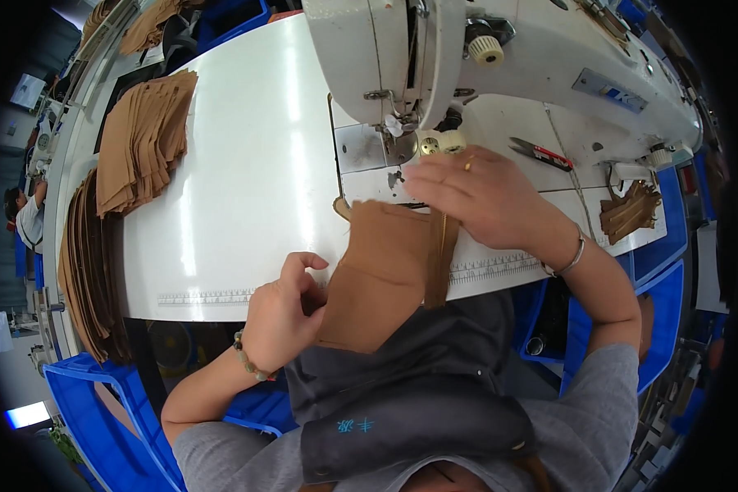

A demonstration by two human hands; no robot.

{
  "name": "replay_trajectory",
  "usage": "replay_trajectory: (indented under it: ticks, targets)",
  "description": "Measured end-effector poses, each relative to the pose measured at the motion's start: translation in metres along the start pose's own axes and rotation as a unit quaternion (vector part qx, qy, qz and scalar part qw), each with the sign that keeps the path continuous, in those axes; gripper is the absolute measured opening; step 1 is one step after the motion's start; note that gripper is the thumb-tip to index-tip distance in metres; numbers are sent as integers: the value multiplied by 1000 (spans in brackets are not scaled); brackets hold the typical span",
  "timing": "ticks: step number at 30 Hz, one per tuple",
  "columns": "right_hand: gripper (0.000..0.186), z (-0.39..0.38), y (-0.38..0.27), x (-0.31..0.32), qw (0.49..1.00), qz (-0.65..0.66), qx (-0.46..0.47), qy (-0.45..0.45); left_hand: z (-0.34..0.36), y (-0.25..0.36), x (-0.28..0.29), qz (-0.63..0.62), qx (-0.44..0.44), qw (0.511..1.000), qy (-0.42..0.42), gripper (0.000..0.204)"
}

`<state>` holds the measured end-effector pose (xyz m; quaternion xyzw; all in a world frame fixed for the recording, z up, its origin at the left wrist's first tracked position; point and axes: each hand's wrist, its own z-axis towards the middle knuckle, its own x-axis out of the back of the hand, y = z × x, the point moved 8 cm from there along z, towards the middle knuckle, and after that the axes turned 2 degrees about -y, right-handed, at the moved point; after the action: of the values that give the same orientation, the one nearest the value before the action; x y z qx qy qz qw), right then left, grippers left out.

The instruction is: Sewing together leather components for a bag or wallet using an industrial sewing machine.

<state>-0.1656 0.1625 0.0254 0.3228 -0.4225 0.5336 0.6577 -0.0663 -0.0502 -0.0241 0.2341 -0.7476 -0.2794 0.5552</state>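
Observation:
My left hand (283, 316), fingers curled, is closed on the left edge of a brown fabric panel (381, 275). The panel lies partly on the white sewing table and hangs past its front edge. Along its right side runs a narrow, folded brown fabric strip (440, 266). The strip's upper end passes under my right hand (476, 193), whose fingers point left, close to the presser foot (395, 127). My right thumb is hidden, but the strip appears held beneath the fingers. The sewing machine (377, 53) stands just beyond both hands.
Stacked brown fabric pieces (143, 143) lie at the left, with more hanging (90, 262) over that edge. Red-handled thread snips (541, 153) and a small brown bundle (630, 211) are at the right. Blue bins (98, 402) stand below. A person (29, 217) sits far left.

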Motion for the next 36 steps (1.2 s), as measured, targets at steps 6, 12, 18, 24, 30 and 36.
replay_trajectory:
  ticks: [6,12,18,24,30,36]
  targets:
    - [40,-6,-52,24,997,-44,-64,-11,13,24,-16,50,-43,998,-7,53]
    - [26,-16,-19,-8,996,48,-62,45,20,57,-31,100,-153,980,-76,42]
    - [8,-3,22,-32,996,82,-20,-30,102,47,18,105,-112,986,69,28]
    - [9,3,9,-37,1000,12,-17,-10,149,60,17,144,-128,960,201,26]
    - [34,-3,3,-36,997,-68,-18,39,167,21,41,135,-78,982,105,19]
    - [43,0,11,-47,997,-39,-72,0,145,23,58,159,-179,938,250,19]
